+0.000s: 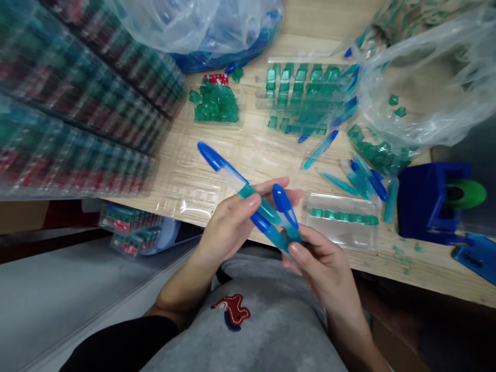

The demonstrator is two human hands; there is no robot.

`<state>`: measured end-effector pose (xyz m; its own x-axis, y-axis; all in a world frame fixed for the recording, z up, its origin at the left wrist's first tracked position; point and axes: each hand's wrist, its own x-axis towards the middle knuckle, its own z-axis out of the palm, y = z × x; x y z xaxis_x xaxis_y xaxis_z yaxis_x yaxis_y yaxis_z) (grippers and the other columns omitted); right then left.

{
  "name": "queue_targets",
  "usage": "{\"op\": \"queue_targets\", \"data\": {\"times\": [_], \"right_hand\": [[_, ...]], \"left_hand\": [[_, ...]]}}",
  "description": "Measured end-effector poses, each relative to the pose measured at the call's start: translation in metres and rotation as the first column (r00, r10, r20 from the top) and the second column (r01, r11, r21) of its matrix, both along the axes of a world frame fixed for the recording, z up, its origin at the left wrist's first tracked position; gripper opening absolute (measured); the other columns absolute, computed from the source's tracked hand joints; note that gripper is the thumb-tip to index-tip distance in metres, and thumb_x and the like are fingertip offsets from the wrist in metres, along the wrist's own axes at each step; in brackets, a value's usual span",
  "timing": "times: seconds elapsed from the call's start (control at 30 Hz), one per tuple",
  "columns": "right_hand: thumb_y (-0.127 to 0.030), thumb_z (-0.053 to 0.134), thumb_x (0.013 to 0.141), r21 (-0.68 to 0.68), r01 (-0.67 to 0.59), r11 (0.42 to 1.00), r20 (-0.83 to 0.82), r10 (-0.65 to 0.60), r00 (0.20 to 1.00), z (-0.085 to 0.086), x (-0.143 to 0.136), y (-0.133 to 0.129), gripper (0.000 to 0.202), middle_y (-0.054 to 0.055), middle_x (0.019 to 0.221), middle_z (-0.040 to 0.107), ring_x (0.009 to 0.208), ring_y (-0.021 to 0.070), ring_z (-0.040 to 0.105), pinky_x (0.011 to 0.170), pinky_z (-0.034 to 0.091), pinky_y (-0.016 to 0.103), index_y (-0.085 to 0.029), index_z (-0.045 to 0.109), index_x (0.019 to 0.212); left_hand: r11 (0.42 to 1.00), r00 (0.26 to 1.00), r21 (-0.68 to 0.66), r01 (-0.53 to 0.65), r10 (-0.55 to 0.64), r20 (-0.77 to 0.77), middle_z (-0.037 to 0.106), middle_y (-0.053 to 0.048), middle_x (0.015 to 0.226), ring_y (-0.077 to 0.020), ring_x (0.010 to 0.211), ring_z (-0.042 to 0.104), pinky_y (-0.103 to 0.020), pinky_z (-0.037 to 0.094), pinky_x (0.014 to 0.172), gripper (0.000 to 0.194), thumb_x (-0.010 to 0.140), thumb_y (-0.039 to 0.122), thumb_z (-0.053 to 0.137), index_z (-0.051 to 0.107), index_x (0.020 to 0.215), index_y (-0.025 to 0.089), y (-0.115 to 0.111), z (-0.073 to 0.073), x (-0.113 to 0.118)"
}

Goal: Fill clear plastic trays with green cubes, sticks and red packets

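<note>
Work looked partway along. The left hand (231, 222) was clamped on a long blue-and-teal piece (212, 156), thumb pressed on its teal middle; the right hand (325, 258) was closed, thumb and fingers, on two more capped pieces (284, 201), their ends overlapping the first. All were up in front of the grey shirt (279, 320), at the near edge of the counter (256, 155). Exact contact points between pieces: couldn't tell. Probably done: the tall stacks of packs (85, 98) on the left, blurred but filled with teal, green and red. Half done, by the look of it: the see-through tray (341, 237) by the right hand, with one row of green cubes (344, 216) and no capped piece in it, plus the trays farther back (298, 93) with several green rows. Likely left: loose pens or similar (358, 178) beside the blue tape dispenser (420, 206), a pile of green bits (216, 103) in a shallow box, and more in the bag (382, 147). Total count couldn't be read.
</note>
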<state>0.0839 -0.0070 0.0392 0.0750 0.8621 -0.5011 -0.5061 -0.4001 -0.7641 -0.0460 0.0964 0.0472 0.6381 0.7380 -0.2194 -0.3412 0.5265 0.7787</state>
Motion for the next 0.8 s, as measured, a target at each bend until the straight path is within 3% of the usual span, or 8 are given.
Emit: {"op": "queue_targets", "data": {"times": [0.1,0.2,0.37,0.57,0.7,0.8], "right_hand": [[-0.037,0.072,0.079,0.024,0.104,0.994,0.001,-0.104,0.995,-0.002,0.007,-0.007,0.026,-0.001,0.066,0.063,0.048,0.0073,0.047,0.043,0.035,0.019,-0.029,0.071,0.103],[-0.044,0.075,0.075,0.079,0.167,0.983,-0.014,-0.167,0.986,-0.001,0.012,-0.008,0.030,-0.002,0.060,0.059,0.044,0.0071,0.041,0.041,0.032,0.020,-0.029,0.072,0.101],[-0.039,0.079,0.071,0.071,0.116,0.991,0.071,-0.121,0.990,-0.003,0.013,-0.003,0.030,-0.004,0.057,0.051,0.047,0.0065,0.037,0.043,0.030,0.019,-0.028,0.071,0.098],[-0.037,0.073,0.077,0.112,0.114,0.987,0.092,-0.125,0.988,-0.004,0.007,0.002,0.023,-0.004,0.062,0.053,0.050,0.0065,0.040,0.046,0.035,0.019,-0.024,0.068,0.095],[-0.039,0.067,0.083,0.122,0.057,0.991,0.061,-0.065,0.996,0.000,0.004,0.005,0.022,-0.003,0.067,0.059,0.052,0.0065,0.045,0.047,0.038,0.018,-0.023,0.063,0.097],[-0.040,0.068,0.081,0.101,0.015,0.995,-0.041,-0.011,0.999,0.006,0.003,0.007,0.027,-0.002,0.065,0.062,0.049,0.0070,0.049,0.041,0.036,0.016,-0.020,0.059,0.098]], "left_hand": [[0.981,0.991,0.190,-0.032,0.055,-0.120,0.069,0.000,0.114,-0.0202,0.110,0.062,-0.034,0.046,0.100,0.027,0.093,0.041,0.052,0.069,0.111,0.030,0.003,-0.004,-0.005],[0.944,0.973,0.328,0.034,0.044,-0.226,0.068,-0.003,0.113,-0.0197,0.109,0.061,-0.031,0.046,0.097,0.026,0.091,0.039,0.055,0.070,0.109,0.027,0.003,-0.005,-0.010],[0.980,0.985,0.170,0.107,-0.081,-0.156,0.070,0.004,0.086,-0.0106,0.077,0.066,-0.022,0.053,0.076,0.028,0.086,0.024,0.064,0.061,0.113,0.030,-0.004,-0.001,-0.008],[0.973,0.951,0.212,0.094,-0.025,-0.308,0.071,0.000,0.091,-0.0129,0.086,0.067,-0.022,0.052,0.081,0.012,0.085,0.025,0.065,0.069,0.096,0.022,-0.012,0.002,-0.005],[0.977,0.963,0.163,0.136,-0.092,-0.254,0.071,0.002,0.086,-0.0102,0.072,0.067,-0.021,0.054,0.072,0.014,0.088,0.027,0.061,0.071,0.098,0.027,-0.014,0.004,-0.004],[0.973,0.955,0.189,0.131,-0.073,-0.287,0.069,0.001,0.094,-0.0091,0.070,0.065,-0.020,0.054,0.068,0.018,0.089,0.031,0.059,0.072,0.101,0.029,-0.016,0.004,-0.003]]}}
